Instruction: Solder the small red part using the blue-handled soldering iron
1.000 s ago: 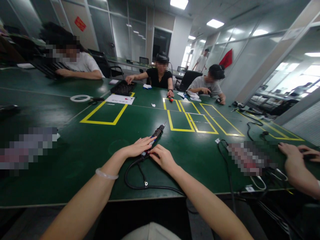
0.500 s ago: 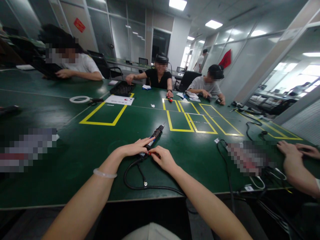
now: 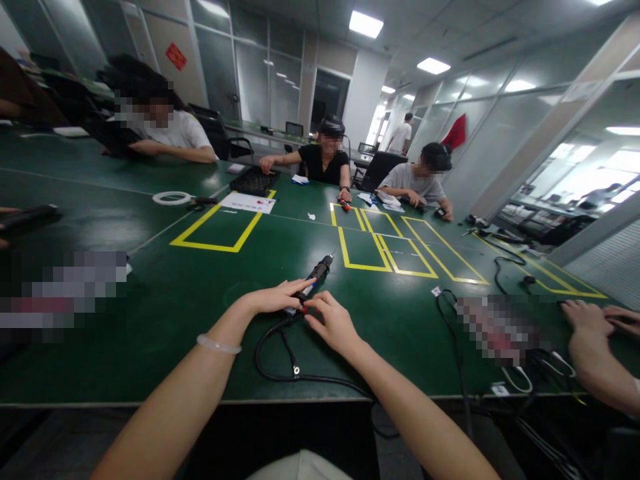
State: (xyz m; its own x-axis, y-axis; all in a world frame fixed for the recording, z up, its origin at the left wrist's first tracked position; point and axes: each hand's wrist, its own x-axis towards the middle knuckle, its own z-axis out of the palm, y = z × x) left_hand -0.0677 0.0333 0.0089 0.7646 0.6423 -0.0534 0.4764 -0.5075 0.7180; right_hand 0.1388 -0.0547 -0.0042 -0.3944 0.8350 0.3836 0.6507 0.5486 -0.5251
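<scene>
Screwdriver (image 3: 319,270) lies aslant on the green table (image 3: 165,313), right in front of its user, its thin tip pointing away from the body — out of the fingers' way, I'd guess. Across its body goes the left hand (image 3: 277,297), palm down, fingers nearly straight; the thumb is hidden, so I cannot tell whether it grips or merely presses, though it looks meant to stop the tool rolling. At the rear end, the right hand (image 3: 333,320) has thumb and forefinger drawn almost together at a small red part (image 3: 303,309) — pinched or just touched, I cannot say. With the body pinned, those fingertips seem free for fine work. From that end the cord (image 3: 260,363) loops loosely towards the near edge, slack enough, probably, not to tug. Farther out, yellow tape (image 3: 367,267) marks off boxes, presumably to give things set places, and beyond sits a black tray (image 3: 250,181).
</scene>
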